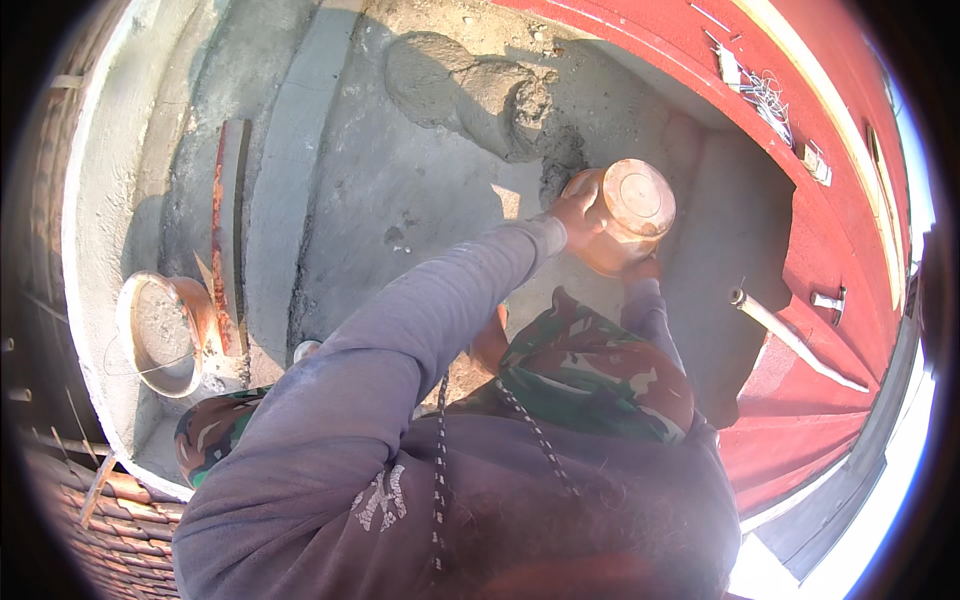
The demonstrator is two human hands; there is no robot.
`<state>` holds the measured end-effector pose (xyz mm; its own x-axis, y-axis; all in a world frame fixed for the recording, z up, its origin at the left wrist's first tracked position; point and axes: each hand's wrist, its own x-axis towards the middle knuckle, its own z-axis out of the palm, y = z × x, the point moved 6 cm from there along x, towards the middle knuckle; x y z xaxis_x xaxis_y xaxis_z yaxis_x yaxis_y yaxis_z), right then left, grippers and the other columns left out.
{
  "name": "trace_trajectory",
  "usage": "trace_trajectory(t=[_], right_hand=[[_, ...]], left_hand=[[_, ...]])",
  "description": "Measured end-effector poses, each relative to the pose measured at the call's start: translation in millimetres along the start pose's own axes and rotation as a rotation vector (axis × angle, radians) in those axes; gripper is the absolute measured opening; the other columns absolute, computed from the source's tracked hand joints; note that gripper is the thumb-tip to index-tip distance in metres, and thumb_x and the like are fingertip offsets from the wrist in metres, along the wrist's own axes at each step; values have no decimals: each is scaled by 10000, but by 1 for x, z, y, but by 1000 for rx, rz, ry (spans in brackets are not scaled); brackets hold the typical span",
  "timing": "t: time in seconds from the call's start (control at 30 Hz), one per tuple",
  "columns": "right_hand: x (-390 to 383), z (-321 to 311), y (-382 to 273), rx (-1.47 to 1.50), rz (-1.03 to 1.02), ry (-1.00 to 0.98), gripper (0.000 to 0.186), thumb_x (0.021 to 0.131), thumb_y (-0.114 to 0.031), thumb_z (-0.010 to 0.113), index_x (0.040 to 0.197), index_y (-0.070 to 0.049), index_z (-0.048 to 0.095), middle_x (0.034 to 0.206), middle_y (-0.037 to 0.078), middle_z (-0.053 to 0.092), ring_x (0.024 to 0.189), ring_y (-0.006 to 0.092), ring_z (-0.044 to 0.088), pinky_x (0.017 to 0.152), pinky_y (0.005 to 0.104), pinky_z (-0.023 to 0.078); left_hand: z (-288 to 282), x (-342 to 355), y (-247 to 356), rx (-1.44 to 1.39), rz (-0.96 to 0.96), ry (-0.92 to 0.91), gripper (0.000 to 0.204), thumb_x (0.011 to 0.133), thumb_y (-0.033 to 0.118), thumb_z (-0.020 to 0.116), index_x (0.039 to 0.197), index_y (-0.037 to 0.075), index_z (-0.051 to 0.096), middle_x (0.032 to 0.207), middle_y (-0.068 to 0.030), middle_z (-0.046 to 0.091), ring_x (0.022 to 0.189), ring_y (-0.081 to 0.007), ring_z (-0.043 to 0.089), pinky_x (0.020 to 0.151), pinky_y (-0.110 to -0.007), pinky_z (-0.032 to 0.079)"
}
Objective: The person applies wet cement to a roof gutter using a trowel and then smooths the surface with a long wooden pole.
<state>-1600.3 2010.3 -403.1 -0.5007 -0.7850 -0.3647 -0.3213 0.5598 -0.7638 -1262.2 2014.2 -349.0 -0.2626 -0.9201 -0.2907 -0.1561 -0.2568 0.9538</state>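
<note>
I hold an orange plastic bucket (630, 210) tipped over, its round bottom facing up, above the grey concrete surface (400, 190). My left hand (575, 215) grips its left side near the rim. My right hand (640, 268) holds it from below and is mostly hidden by the bucket. Just beyond the bucket lies a heap of wet grey mortar (500, 95). My grey sleeves and camouflage trouser knee (600, 360) fill the lower middle.
Another orange bucket (160, 335) stands at the left by a long rusty straightedge (228, 230). A red wall (820, 250) runs along the right, with a white pipe (790, 335) leaning on it. A low concrete rim (90, 250) curves at the left edge.
</note>
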Motion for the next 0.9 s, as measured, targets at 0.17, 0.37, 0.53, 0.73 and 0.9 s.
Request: trace_trajectory(t=[0.17, 0.37, 0.53, 0.73, 0.9], right_hand=[[-14, -23, -70, 52, -145, 231, 460, 1083, -335, 494, 1336, 38, 587, 1346, 173, 650, 1159, 323, 659, 973, 447, 552], [-114, -16, -172, 356, -379, 217, 425, 1061, -333, 595, 1189, 72, 616, 1110, 132, 711, 969, 228, 674, 832, 387, 559], [-201, 45, -231, 49, -748, 2, 345, 1049, -321, 637, 968, 13, 656, 896, 47, 678, 814, 107, 576, 740, 282, 497], [-300, 166, -321, -27, -928, -543, 242, 958, -226, 759, 924, -15, 646, 815, 12, 605, 711, 103, 502, 677, 280, 458], [-388, 245, -296, -232, -1550, -1033, 294, 791, -160, 834, 967, -35, 636, 849, 122, 529, 834, 320, 533, 761, 400, 460]], left_hand=[[-26, -7, 31, -654, 94, -43, 936, 966, 335, 697, 1634, -25, 149, 1647, -201, 336, 1510, -271, 340, 1227, -372, 273], [-73, -70, 64, -917, 69, 66, 747, 967, 322, 686, 1510, -77, 365, 1550, -222, 450, 1438, -261, 432, 1196, -398, 326], [-127, -159, 13, -730, -148, 290, 833, 956, 651, 543, 1468, 2, 444, 1364, -163, 566, 1236, -244, 525, 1069, -433, 378], [-224, -282, -39, -659, -435, 167, 933, 977, 717, 349, 1604, 27, 313, 1511, -193, 482, 1375, -331, 438, 1162, -471, 310], [-303, -374, -66, -673, -549, 277, 865, 1004, 657, 373, 1613, 46, 309, 1540, -198, 463, 1403, -346, 421, 1174, -489, 304]])
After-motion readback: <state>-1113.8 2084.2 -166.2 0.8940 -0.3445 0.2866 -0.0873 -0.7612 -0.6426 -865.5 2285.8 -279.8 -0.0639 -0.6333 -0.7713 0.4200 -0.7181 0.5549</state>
